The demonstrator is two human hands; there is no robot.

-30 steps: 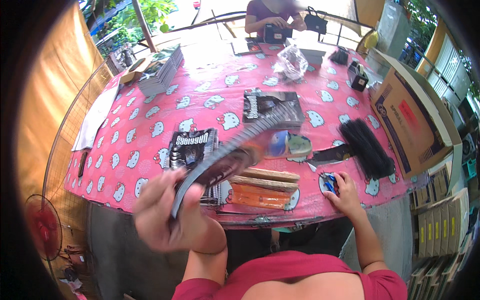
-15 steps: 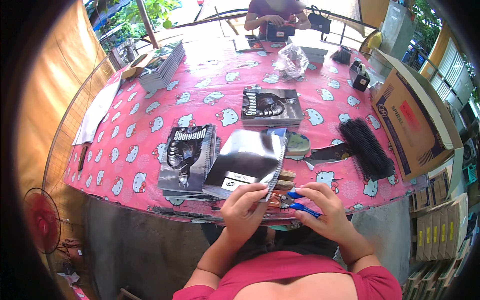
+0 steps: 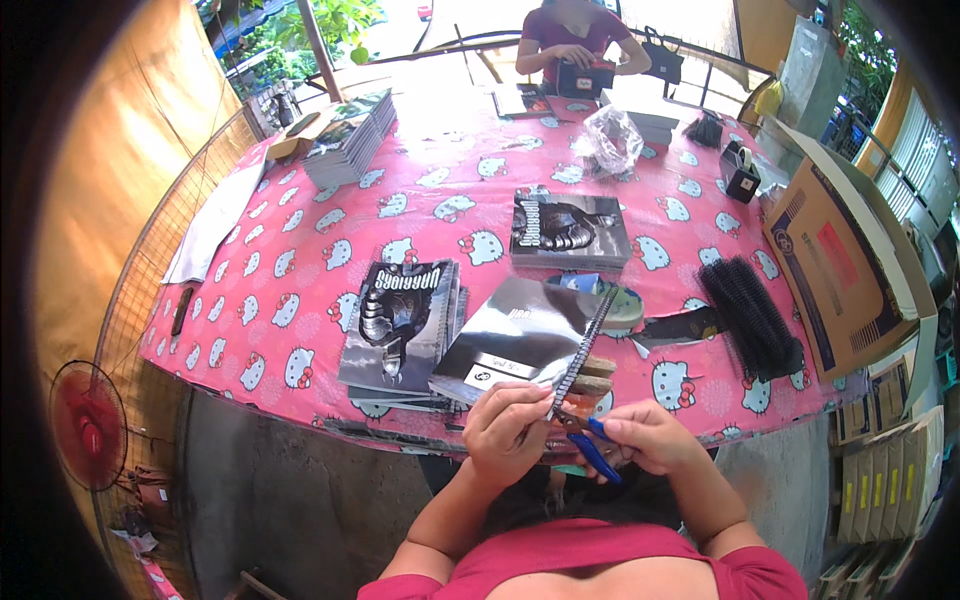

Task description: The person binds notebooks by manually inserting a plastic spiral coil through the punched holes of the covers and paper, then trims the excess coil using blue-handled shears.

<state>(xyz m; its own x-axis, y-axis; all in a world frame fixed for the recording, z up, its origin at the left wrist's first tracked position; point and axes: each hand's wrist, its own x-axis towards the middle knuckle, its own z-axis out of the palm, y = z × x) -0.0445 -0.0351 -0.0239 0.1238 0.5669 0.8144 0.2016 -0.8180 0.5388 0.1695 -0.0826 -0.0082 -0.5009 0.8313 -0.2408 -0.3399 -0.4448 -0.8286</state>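
Note:
A spiral-bound book (image 3: pixel 515 335) with a glossy dark cover and a white label lies tilted before me at the table's front edge. My left hand (image 3: pixel 505 430) pinches its near corner beside the black coil (image 3: pixel 584 352). In my right hand (image 3: pixel 650 437) are blue-handled cutting pliers (image 3: pixel 598 462), handles spread, their jaws right by the coil's near end. Whether the jaws touch the wire I cannot make out. Left of the book, partly under it, is a stack of bound books (image 3: pixel 400 310) with a dark armoured figure on the cover.
Beyond the book lies another stack (image 3: pixel 570 232). A bundle of black coils (image 3: pixel 745 315) and a cardboard box (image 3: pixel 835 265) are at the right. A green pad (image 3: pixel 627 308) and wooden pieces (image 3: pixel 597 372) lie beside the book. Across the table a person (image 3: pixel 575 45) handles a dark item.
My right hand has turned the pliers and brought their jaws up to the coil's near end by my left fingers. The whole view has shifted slightly.

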